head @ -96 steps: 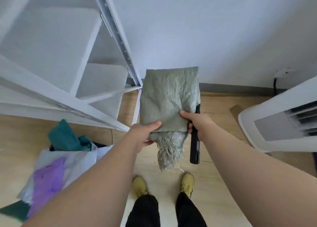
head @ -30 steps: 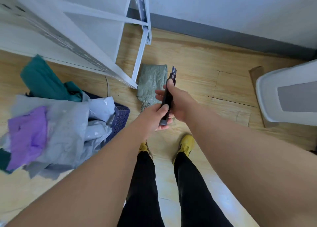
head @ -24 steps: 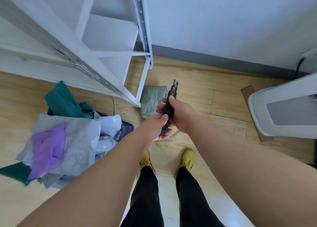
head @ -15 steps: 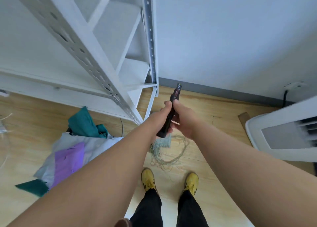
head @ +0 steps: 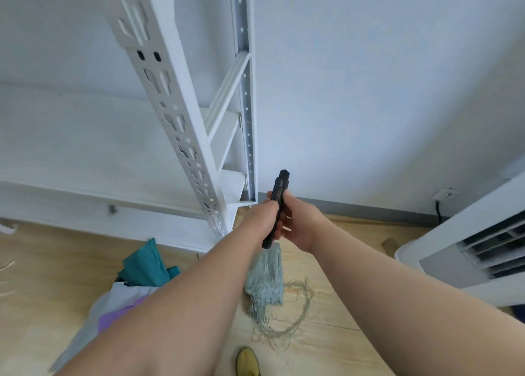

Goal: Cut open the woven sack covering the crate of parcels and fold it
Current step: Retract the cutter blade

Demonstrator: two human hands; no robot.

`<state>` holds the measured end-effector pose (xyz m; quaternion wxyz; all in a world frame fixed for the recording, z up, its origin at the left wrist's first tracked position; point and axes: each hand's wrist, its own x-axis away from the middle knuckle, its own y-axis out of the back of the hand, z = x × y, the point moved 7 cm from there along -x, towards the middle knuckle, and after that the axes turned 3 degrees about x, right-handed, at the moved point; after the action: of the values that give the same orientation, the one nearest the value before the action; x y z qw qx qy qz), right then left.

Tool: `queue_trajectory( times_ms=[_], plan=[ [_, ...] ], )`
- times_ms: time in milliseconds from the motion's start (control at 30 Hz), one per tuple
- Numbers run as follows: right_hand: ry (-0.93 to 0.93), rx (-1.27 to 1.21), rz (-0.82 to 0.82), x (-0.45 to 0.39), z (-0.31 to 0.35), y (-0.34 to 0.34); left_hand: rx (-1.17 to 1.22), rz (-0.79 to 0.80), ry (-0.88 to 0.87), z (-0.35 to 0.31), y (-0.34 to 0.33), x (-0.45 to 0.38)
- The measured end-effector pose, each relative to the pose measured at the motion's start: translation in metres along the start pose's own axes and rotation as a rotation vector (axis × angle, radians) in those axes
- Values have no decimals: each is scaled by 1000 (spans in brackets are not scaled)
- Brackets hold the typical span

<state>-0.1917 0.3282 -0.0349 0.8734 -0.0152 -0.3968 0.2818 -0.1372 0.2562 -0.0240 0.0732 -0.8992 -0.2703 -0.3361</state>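
Both hands closed round the knife (head: 277,205), left hand (head: 262,219) on the lower handle, right hand (head: 298,222) cupping it from the other side; no blade showing at the tip. Folded sack (head: 265,273) flat on the floor (head: 326,333) below, frayed threads trailing. Best to check the blade is fully retracted and locked, tip kept away from fingers, before putting it down.

A storeroom, it seems. White slotted metal shelving (head: 181,136) stands on a wooden floor (head: 335,344) against bare walls (head: 369,91). Wrapped parcels (head: 119,304) lie heaped nearby.

Head camera, 1 view: faces forward-down, close above forearms.
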Motion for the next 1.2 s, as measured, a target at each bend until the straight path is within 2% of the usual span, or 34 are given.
queue_trajectory(
  times_ms=[133, 267, 400, 500, 667, 833, 933, 1000, 1100, 1200],
  plan=[
    [-14, 61, 68, 20, -10, -16, 7, -62, -30, 8, 13, 30],
    [1, 75, 124, 43, -20, -21, 82, -37, -58, 17, 17, 65],
    [28, 109, 200, 66, -26, -33, 147, 7, 18, 32, 22, 98],
    [47, 97, 230, 81, -30, -52, 106, 31, 76, 46, 36, 117],
    [109, 174, 291, 101, -30, -92, 209, 17, 60, 50, 79, 135],
    [164, 273, 332, 99, -29, -144, 231, -63, -26, 41, 125, 136],
    [155, 343, 283, 88, -38, -171, 140, -145, -138, 30, 158, 127],
    [113, 366, 260, 76, -46, -184, 165, -146, -182, 25, 179, 114],
    [86, 377, 275, 58, -48, -202, 218, -139, -155, 24, 209, 86],
    [93, 411, 249, 34, -42, -216, 233, -229, -96, 27, 235, 52]
  ],
)
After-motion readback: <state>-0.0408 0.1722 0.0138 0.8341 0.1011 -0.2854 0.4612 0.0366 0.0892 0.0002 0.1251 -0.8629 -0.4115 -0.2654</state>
